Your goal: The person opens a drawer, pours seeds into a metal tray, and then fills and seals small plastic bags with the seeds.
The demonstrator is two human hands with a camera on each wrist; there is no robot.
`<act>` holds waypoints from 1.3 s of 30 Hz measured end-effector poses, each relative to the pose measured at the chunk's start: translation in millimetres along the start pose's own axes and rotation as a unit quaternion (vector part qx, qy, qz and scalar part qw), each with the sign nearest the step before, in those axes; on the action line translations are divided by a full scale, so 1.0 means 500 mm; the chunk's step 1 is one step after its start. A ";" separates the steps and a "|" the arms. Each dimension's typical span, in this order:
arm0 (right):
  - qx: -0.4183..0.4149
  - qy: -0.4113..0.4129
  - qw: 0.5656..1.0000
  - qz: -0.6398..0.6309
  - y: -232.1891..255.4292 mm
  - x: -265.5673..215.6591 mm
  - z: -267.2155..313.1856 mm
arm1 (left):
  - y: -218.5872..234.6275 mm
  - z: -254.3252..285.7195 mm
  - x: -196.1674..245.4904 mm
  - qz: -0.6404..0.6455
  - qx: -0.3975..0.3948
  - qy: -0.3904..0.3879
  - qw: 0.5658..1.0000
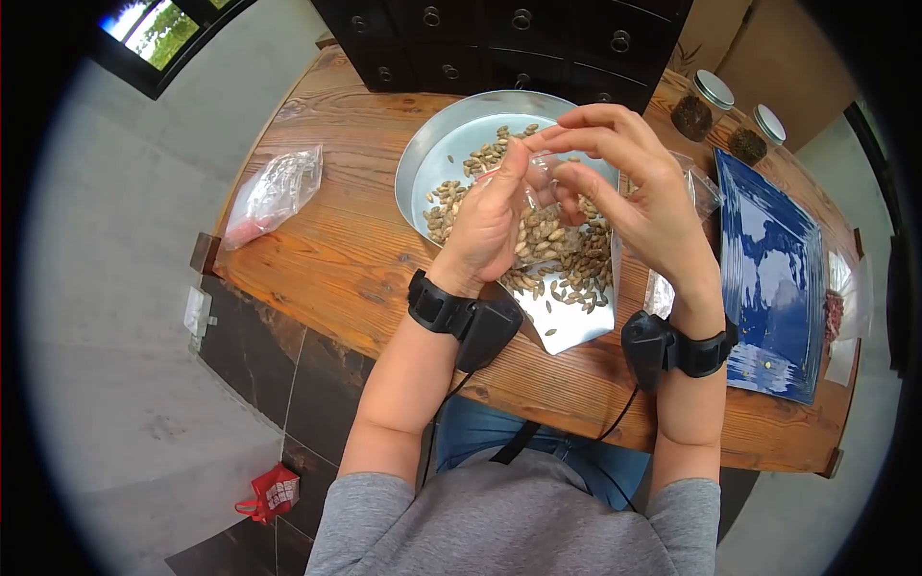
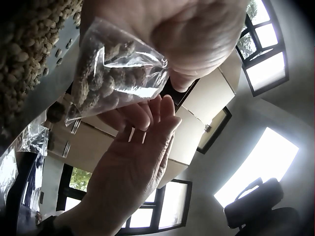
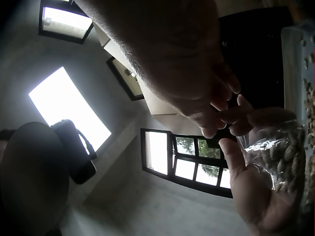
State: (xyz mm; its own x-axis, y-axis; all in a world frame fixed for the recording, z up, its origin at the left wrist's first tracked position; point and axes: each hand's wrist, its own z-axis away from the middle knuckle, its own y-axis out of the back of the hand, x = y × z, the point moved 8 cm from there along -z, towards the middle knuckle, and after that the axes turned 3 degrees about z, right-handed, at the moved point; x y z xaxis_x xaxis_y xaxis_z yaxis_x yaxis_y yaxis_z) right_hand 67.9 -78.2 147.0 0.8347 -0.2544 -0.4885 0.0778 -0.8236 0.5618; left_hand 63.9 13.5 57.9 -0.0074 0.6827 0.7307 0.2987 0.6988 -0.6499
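A small clear bag of brownish pods (image 1: 543,230) is gripped by the left hand (image 1: 485,226), thumb raised. Above the bag, the right hand (image 1: 648,182) arches with loosely bent fingers, its tips close to the left fingertips; contact with the bag is unclear. The left wrist view has the bag (image 2: 115,73) under the left hand (image 2: 192,37), with the right hand (image 2: 133,167) below. In the right wrist view, the left hand (image 3: 261,196) cups the bag (image 3: 278,152) beside the right hand (image 3: 172,59). Loose pods (image 1: 581,274) lie in a metal pan (image 1: 415,168) beneath.
A clear bag (image 1: 279,197) lies at the table's left. Two lidded jars (image 1: 691,117) (image 1: 747,146), a blue tray (image 1: 768,278) and a bag of dark red pieces (image 1: 834,317) are on the right. Black drawers (image 1: 480,43) stand behind the pan.
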 end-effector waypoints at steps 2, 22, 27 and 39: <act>-0.033 0.010 0.999 0.018 -0.012 -0.006 0.002 | 0.001 -0.002 -0.003 0.025 0.003 0.000 1.000; -0.314 -0.170 0.930 0.093 -0.152 0.113 0.083 | 0.065 0.011 0.053 -0.096 0.192 -0.141 0.966; -0.212 -0.137 0.967 0.042 -0.091 0.101 0.050 | 0.069 0.013 0.041 -0.159 0.215 -0.089 0.959; -0.058 -0.016 0.998 -0.013 -0.023 -0.005 0.009 | 0.009 0.006 -0.001 -0.257 0.075 0.005 0.964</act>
State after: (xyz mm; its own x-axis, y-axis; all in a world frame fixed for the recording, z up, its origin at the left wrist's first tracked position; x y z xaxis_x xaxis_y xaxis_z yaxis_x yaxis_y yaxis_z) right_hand 62.7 -70.3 138.8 0.8136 -0.2510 -0.5244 0.1636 -0.7668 0.6208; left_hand 62.5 17.2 54.0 -0.1076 0.2371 0.9655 0.1178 0.9674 -0.2244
